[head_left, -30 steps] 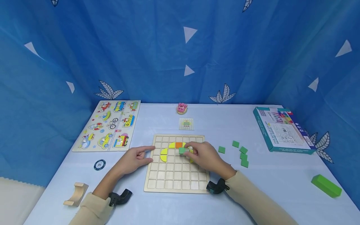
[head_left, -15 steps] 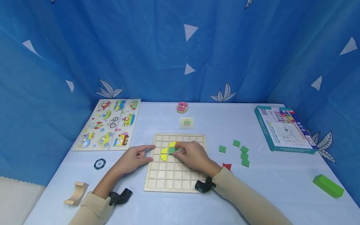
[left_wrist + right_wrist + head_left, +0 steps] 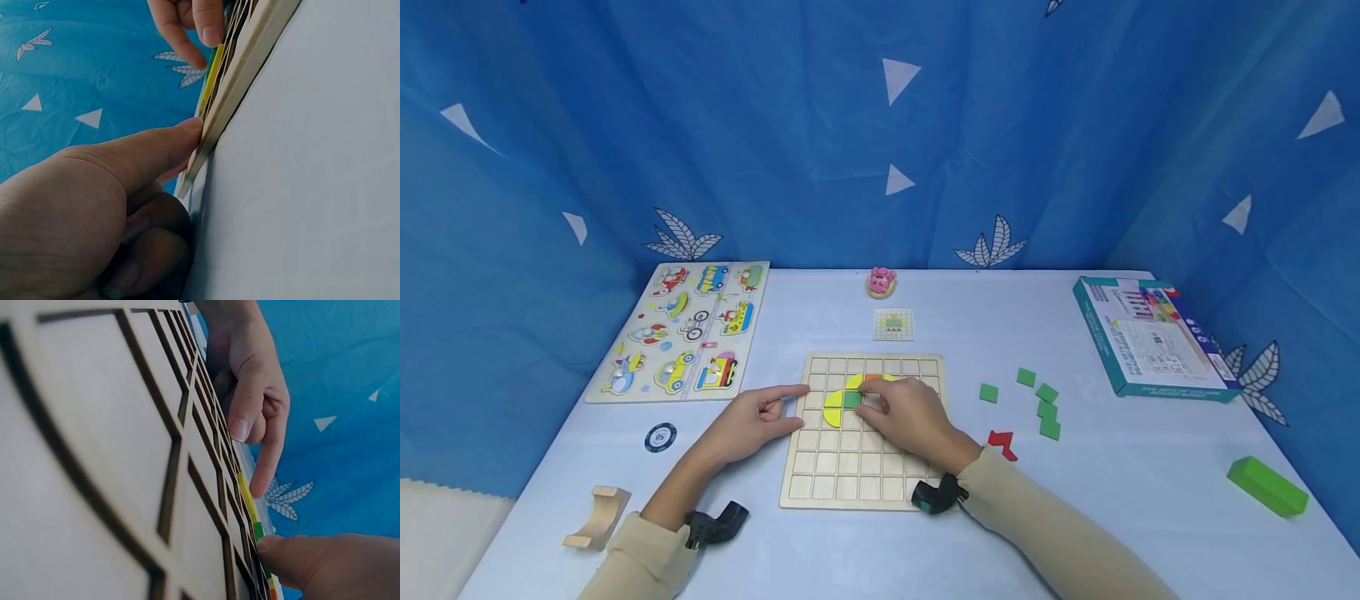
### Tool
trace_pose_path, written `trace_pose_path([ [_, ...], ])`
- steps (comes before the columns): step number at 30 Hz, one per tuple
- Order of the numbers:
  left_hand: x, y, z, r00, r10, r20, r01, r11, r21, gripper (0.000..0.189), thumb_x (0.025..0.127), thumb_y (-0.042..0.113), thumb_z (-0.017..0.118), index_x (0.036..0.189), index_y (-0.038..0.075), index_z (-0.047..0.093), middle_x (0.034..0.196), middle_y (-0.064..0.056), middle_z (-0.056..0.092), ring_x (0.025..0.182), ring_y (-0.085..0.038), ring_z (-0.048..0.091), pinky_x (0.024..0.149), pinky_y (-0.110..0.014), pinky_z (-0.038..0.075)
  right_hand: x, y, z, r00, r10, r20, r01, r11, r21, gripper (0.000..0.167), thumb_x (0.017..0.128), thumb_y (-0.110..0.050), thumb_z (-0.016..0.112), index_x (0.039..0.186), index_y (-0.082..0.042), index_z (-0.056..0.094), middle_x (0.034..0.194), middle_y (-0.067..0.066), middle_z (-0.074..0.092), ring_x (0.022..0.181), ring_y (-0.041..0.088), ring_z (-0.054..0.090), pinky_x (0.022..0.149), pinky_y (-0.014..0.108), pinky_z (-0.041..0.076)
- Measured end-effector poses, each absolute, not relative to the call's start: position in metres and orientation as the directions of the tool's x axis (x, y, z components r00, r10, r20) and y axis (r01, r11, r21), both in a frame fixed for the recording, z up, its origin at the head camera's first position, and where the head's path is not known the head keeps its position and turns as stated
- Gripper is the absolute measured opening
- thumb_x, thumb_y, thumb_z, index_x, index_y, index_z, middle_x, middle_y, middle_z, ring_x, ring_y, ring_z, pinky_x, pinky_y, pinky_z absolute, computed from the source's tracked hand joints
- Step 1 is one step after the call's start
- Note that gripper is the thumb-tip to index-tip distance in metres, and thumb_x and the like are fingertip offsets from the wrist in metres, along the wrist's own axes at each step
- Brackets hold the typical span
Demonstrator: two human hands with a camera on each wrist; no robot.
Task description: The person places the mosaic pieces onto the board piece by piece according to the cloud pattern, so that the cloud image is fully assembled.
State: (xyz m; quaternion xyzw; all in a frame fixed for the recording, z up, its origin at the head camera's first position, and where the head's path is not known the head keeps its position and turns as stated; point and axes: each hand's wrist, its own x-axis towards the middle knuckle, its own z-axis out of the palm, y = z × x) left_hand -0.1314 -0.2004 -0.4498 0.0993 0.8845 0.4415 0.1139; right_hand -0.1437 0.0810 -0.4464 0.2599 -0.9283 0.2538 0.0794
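Now your right hand (image 3: 904, 416) is further left over the pale wooden grid board (image 3: 827, 463) than a second ago, thumb and index finger pinching the thin green square tile (image 3: 852, 400) at a cell beside the flat yellow curved pieces (image 3: 832, 417) (whether it lies fully seated, I cannot tell). Your left hand (image 3: 748, 427) matches before: thumb and index finger spread, touching the board's left edge. The board's cells hold those yellow pieces and an orange square piece (image 3: 873, 377). Left of the board, a flat wooden puzzle tray (image 3: 651, 359) carries colourful vehicle pieces (image 3: 675, 372); right of it lie loose green tiles (image 3: 988, 392).
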Motion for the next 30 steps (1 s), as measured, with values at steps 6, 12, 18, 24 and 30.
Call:
trace_pose_path([
  [6, -0.131, -0.202, -0.451, -0.955, 0.274, -0.113, 0.076, 0.593, 0.802, 0.049, 0.091, 0.029, 0.08, 0.137, 0.021, 0.066, 0.058, 0.005, 0.035, 0.053, -0.012, 0.034, 0.053, -0.029, 0.031, -0.144, 0.081, -0.447, -0.836, -0.447, 0.318, -0.547, 0.722, -0.424, 0.022, 0.092, -0.034, 0.077, 0.108, -0.02, 0.079, 0.052, -0.016, 0.038, 0.05, 0.001, 0.036, 0.049, 0.022, 0.027],
  [12, -0.132, -0.203, -0.449, -0.954, 0.278, -0.111, 0.078, 0.589, 0.804, 0.049, 0.091, 0.029, 0.08, 0.138, 0.021, 0.066, 0.058, 0.005, 0.036, 0.053, -0.012, 0.035, 0.053, -0.029, 0.032, -0.146, 0.08, -0.447, -0.83, -0.437, 0.348, -0.555, 0.71, -0.434, 0.015, 0.091, -0.03, 0.079, 0.102, -0.02, 0.08, 0.052, -0.015, 0.037, 0.05, 0.002, 0.035, 0.048, 0.023, 0.026],
  [18, -0.131, -0.204, -0.449, -0.959, 0.258, -0.121, 0.06, 0.596, 0.801, 0.048, 0.091, 0.029, 0.079, 0.137, 0.025, 0.066, 0.059, 0.004, 0.036, 0.052, -0.013, 0.035, 0.053, -0.028, 0.031, -0.149, 0.078, -0.447, -0.827, -0.441, 0.349, -0.56, 0.7, -0.443, 0.012, 0.09, -0.031, 0.079, 0.099, -0.022, 0.08, 0.052, -0.015, 0.038, 0.051, 0.002, 0.036, 0.048, 0.022, 0.028],
  [24, -0.13, -0.203, -0.452, -0.957, 0.265, -0.12, 0.059, 0.582, 0.811, 0.049, 0.09, 0.03, 0.08, 0.137, 0.023, 0.066, 0.058, 0.004, 0.037, 0.053, -0.013, 0.035, 0.054, -0.03, 0.032, -0.146, 0.088, -0.439, -0.853, -0.407, 0.326, -0.521, 0.696, -0.494, 0.015, 0.092, -0.032, 0.078, 0.103, -0.022, 0.08, 0.051, -0.015, 0.036, 0.048, 0.002, 0.032, 0.05, 0.023, 0.027],
  [30, -0.132, -0.2, -0.45, -0.955, 0.272, -0.122, 0.069, 0.599, 0.798, 0.05, 0.091, 0.03, 0.079, 0.138, 0.023, 0.065, 0.058, 0.004, 0.038, 0.052, -0.012, 0.036, 0.055, -0.03, 0.033, -0.136, 0.123, -0.422, -0.898, -0.336, 0.282, -0.439, 0.697, -0.566, 0.015, 0.093, -0.028, 0.078, 0.105, -0.019, 0.08, 0.052, -0.01, 0.034, 0.046, 0.007, 0.032, 0.048, 0.026, 0.027],
])
